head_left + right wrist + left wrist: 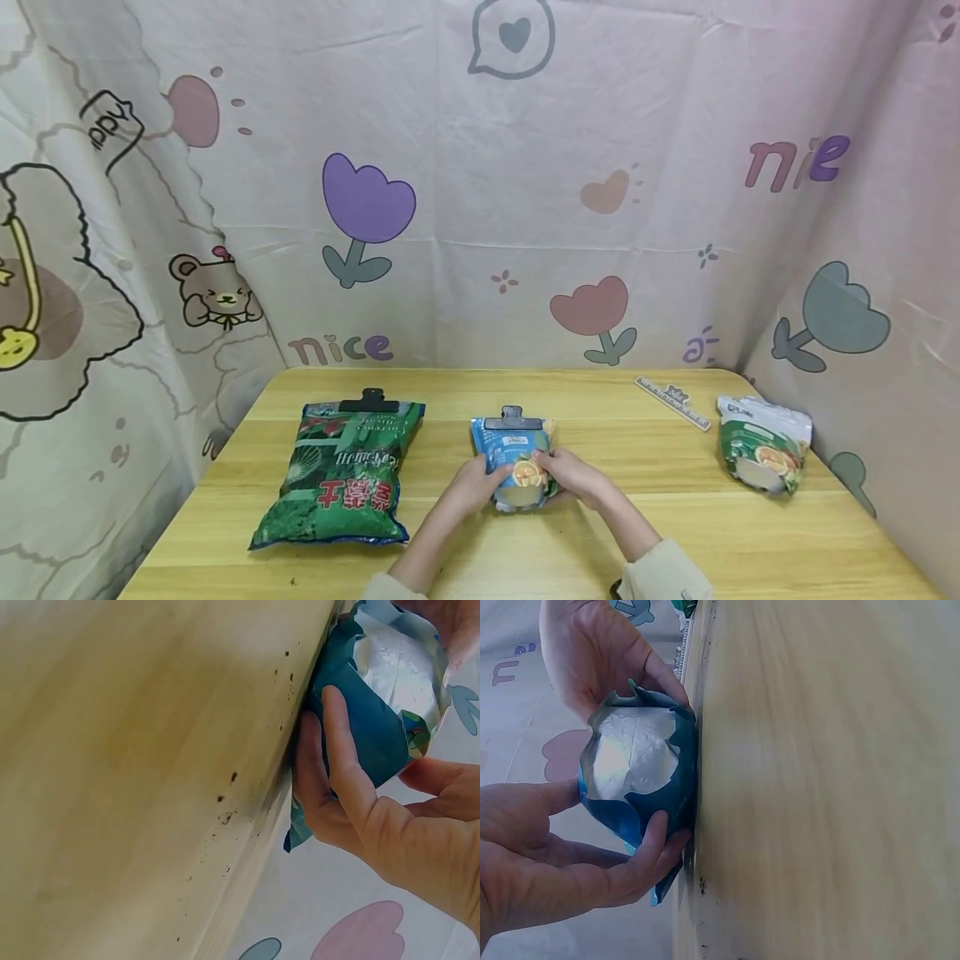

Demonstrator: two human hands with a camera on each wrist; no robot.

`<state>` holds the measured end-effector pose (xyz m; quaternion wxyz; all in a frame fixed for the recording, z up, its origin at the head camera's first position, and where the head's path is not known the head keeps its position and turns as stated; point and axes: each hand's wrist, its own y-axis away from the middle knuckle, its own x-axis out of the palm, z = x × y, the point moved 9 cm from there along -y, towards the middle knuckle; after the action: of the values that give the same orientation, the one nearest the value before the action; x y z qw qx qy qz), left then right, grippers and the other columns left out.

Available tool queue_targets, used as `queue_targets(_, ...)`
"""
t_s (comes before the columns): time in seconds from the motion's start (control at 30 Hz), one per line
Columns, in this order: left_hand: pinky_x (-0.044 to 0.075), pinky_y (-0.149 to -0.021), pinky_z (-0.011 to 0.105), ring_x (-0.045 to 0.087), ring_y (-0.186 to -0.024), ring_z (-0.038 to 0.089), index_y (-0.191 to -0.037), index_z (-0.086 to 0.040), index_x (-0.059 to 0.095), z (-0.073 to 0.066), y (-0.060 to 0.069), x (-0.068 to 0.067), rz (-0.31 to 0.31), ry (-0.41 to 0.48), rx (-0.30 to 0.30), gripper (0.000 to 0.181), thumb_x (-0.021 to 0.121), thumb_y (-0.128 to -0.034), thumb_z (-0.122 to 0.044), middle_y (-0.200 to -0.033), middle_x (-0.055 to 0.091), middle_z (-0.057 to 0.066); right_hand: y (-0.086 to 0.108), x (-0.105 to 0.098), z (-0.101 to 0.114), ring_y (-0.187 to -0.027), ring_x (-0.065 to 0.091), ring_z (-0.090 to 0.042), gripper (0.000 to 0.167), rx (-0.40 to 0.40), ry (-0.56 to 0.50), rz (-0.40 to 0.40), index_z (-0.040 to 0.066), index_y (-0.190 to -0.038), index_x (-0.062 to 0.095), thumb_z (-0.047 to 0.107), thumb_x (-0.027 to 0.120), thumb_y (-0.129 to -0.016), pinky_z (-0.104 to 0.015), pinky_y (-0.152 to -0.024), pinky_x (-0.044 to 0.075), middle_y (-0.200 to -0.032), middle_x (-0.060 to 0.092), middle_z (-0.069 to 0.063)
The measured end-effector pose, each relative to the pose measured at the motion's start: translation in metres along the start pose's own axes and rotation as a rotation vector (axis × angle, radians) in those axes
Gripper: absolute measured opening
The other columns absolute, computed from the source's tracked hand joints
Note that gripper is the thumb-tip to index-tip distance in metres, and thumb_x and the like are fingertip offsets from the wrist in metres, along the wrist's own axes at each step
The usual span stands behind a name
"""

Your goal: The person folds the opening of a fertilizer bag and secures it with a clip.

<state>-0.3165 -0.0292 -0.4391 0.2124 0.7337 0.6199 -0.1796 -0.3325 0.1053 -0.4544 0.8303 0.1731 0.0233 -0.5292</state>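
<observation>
Okay so far left there's a big green plastic bag point(337, 479) with a wide black clip point(369, 403) along its top, lying on the yellow wood-grain table point(675, 483). Mid-table, the left hand point(474, 485) grips one side of a small blue plastic pouch point(519, 457), also clipped on top, and the right hand point(576, 477) grips the other side. Further right, a pale ruler-like clip point(675, 404) lies slanted, just beside a green-and-white plastic pouch point(759, 450).

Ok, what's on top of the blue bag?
A black clip sits across the blue bag's top edge. The left hand and right hand hold its sides. The strip under the clip is covered, and the contents can't be seen.
</observation>
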Motion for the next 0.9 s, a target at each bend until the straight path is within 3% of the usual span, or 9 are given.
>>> queue_targets(0.33, 0.040, -0.088, 0.054, 0.044, -0.111, 0.047, -0.123, 0.021, 0.040, 0.000, -0.010, 0.003, 0.008, -0.009, -0.013, 0.058, 0.053, -0.0941, -0.028, -0.122, 0.043, 0.037, -0.002, -0.005, 0.003, -0.076, 0.062, -0.028, 0.040, 0.008, 0.012, 0.015, -0.014, -0.103, 0.048, 0.023, 0.033, -0.101, -0.042, -0.069, 0.053, -0.086, 0.059, -0.015)
queue_targets(0.6, 0.042, -0.086, 0.053, 0.050, -0.105, 0.044, -0.120, 0.020, 0.043, -0.005, -0.014, 0.007, 0.005, -0.008, -0.003, 0.054, 0.053, -0.0938, -0.026, -0.117, 0.048, 0.035, -0.005, -0.011, -0.002, -0.077, 0.063, -0.030, 0.043, 0.024, -0.006, 0.001, -0.017, -0.110, 0.043, 0.023, 0.032, -0.102, -0.042, -0.068, 0.053, -0.089, 0.058, -0.017)
queue_targets(0.9, 0.037, -0.091, 0.055, 0.043, -0.111, 0.049, -0.122, 0.023, 0.039, -0.011, -0.015, 0.013, 0.000, 0.039, 0.021, 0.057, 0.054, -0.0935, -0.025, -0.122, 0.042, 0.039, -0.003, -0.021, -0.005, -0.079, 0.062, -0.030, 0.043, 0.036, -0.013, -0.023, -0.017, -0.113, 0.039, 0.024, 0.033, -0.102, -0.043, -0.068, 0.053, -0.094, 0.055, -0.019)
